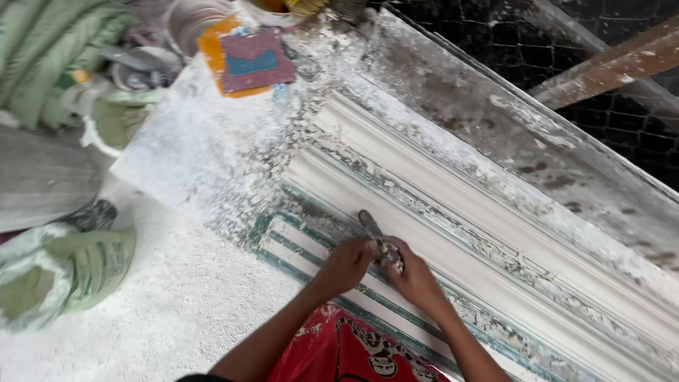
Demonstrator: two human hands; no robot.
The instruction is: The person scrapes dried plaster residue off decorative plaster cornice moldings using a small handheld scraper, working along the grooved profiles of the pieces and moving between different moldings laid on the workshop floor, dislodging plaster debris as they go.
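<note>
Both my hands meet on a small scraper [373, 228] with a dark metal blade. My right hand [412, 274] grips its handle. My left hand [348, 263] closes on the tool beside it, fingers pressed near the blade. The blade tip rests on a long white plaster moulding [495, 233] with ridges and green-edged grooves, which runs diagonally from upper left to lower right. My red patterned garment [353, 350] shows at the bottom.
White plaster dust covers the floor [177, 304]. Green-white sacks [78, 265] lie at the left, more sacks [42, 56] at the upper left. An orange and maroon pad [251, 60] lies at the top. Wire mesh and a wooden beam [608, 67] are at the right.
</note>
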